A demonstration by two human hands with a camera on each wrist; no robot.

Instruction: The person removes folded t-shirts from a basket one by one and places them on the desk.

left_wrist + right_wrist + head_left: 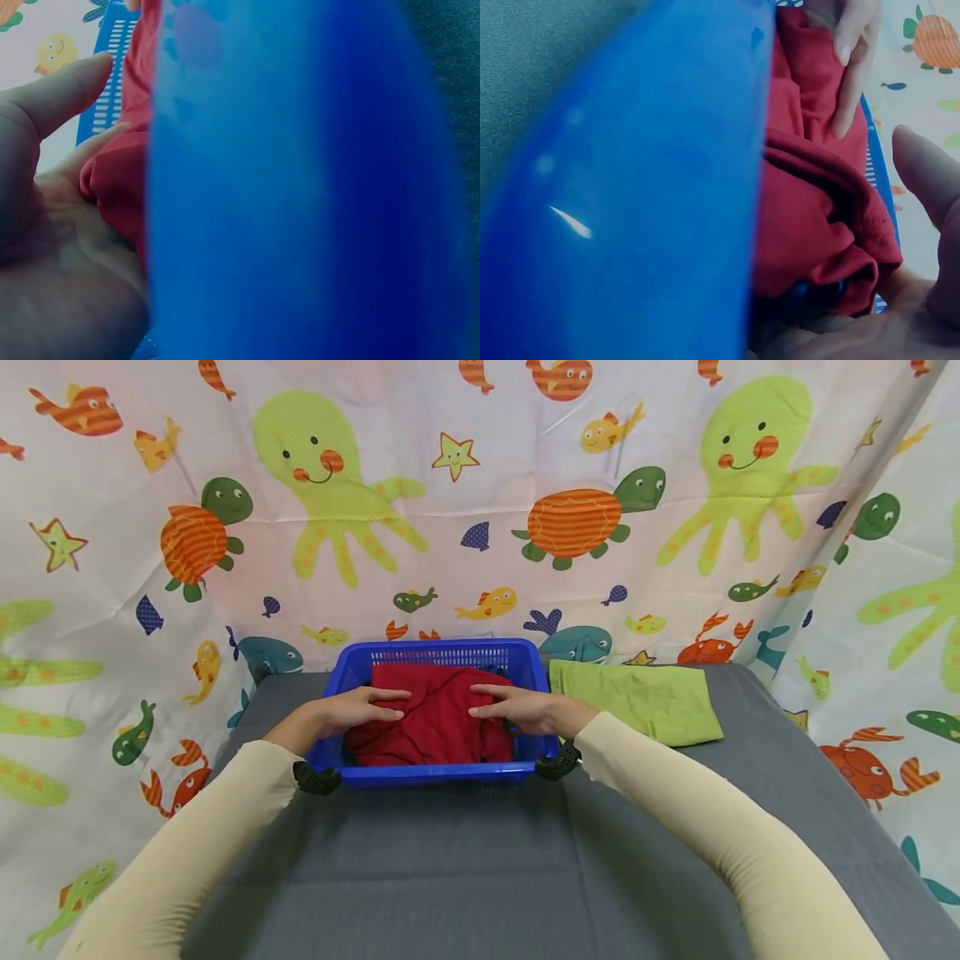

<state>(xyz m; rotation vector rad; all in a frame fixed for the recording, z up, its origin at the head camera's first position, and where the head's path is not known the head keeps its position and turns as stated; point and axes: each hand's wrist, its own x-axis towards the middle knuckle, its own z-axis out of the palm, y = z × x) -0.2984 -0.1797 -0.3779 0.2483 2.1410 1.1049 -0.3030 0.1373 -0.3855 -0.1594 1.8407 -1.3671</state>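
Observation:
A blue plastic basket [442,648] stands on the grey table [465,860], with a crumpled red cloth [435,735] filling it. My left hand [375,703] lies on the cloth's left side, fingers stretched toward the middle. My right hand [498,707] lies on the right side in the same way, its fingers pointing left. In the left wrist view the basket wall [300,210] blurs most of the picture, and the red cloth [120,172] sits against my open palm [45,240]. In the right wrist view the red cloth [810,225] bunches by my palm [922,315].
A flat green cloth [637,700] lies on the table just right of the basket. A curtain [480,485] printed with sea animals hangs behind and on both sides. Bare grey table surface stretches from the basket toward me.

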